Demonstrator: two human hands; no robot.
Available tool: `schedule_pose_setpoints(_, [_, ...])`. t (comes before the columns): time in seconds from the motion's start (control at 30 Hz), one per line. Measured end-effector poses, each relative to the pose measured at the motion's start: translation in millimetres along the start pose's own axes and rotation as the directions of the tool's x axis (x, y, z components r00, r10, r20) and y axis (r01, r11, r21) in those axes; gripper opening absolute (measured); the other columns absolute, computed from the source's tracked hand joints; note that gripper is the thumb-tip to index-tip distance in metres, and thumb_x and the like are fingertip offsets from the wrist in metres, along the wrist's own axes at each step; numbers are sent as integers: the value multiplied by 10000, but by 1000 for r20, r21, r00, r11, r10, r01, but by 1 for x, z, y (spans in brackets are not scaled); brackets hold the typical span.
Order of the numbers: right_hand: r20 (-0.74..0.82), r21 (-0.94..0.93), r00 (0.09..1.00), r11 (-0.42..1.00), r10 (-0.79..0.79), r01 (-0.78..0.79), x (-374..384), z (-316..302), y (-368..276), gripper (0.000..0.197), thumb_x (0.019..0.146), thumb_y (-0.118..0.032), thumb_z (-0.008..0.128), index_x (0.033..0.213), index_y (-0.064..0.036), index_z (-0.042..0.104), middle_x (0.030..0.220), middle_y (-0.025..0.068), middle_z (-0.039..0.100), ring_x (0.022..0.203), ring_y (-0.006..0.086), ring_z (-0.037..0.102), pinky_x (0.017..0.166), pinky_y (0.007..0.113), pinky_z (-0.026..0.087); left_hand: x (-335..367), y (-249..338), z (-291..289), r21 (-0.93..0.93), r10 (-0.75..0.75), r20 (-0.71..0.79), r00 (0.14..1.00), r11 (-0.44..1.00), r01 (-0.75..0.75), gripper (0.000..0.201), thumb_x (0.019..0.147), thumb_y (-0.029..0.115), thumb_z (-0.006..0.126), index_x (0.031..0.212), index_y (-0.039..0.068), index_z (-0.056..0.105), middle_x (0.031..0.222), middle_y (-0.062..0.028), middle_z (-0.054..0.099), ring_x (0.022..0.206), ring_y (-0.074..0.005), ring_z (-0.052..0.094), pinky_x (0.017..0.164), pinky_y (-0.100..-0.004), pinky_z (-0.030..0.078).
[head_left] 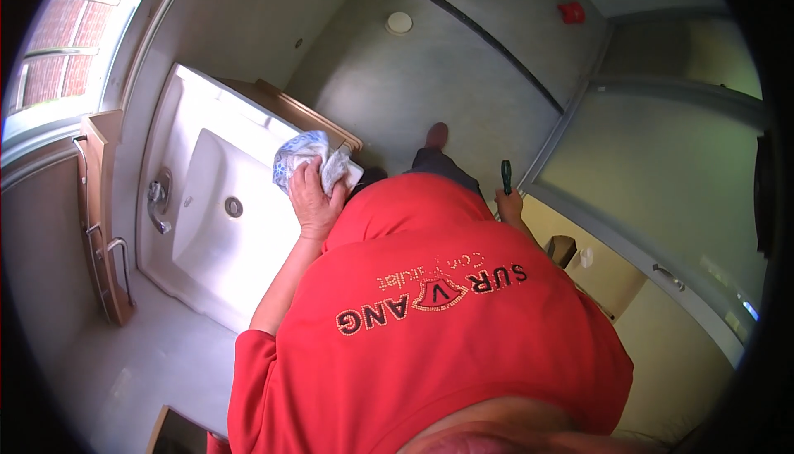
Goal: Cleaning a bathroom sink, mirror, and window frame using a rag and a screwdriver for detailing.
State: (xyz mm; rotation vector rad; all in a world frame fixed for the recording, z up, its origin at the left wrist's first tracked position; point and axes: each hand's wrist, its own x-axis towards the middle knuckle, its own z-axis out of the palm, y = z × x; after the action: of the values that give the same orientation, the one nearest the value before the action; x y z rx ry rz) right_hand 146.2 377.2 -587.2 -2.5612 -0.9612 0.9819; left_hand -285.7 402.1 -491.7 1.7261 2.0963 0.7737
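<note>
"White and blue, that cloth (291, 156): where is it?"

"At ten o'clock from the middle of the view, crumpled on the corner of the sink (211, 255). The left hand (313, 202) holds it, fingers bent over the folds."

"And the right hand (510, 206)?"

"At three o'clock, closed round a green tool (506, 174) that points to twelve. It is well apart from the cloth."

"What's about the sink?"

"It fills nine o'clock. Its drain (234, 207) sits in the basin, with the tap (157, 206) beyond at nine. Further out that way, a brown panel (103, 231) leans upright."

"On the floor (364, 82)?"

"A pale disc (399, 23) at twelve, a dark red shoe (437, 135) at one, and a small red thing (571, 12) between one and two; I can't tell what it is."

"The glass door (653, 181)?"

"Frosted, at three, out past the tool."
</note>
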Motion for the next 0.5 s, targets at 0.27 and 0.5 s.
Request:
schedule_pose_setpoints(0.27, [49,88,975,973,-216,211,94,-39,-63,230,770,-250,624,780,-25,575,655,37,589,587,135,526,542,291,398,-7,46,-1,42,-44,48,998,998,42,360,662,192,637,981,42,564,928,-149,547,861,-350,531,753,-414,432])
schedule_pose_setpoints(0.5, [-6,159,982,969,-191,189,160,-83,-40,257,754,-261,633,765,-12,566,632,58,576,563,155,535,536,312,415,-18,52,17,316,-111,23,994,944,98,424,670,210,637,1053,58,537,1032,-155,519,969,-341,495,814,-438,400])
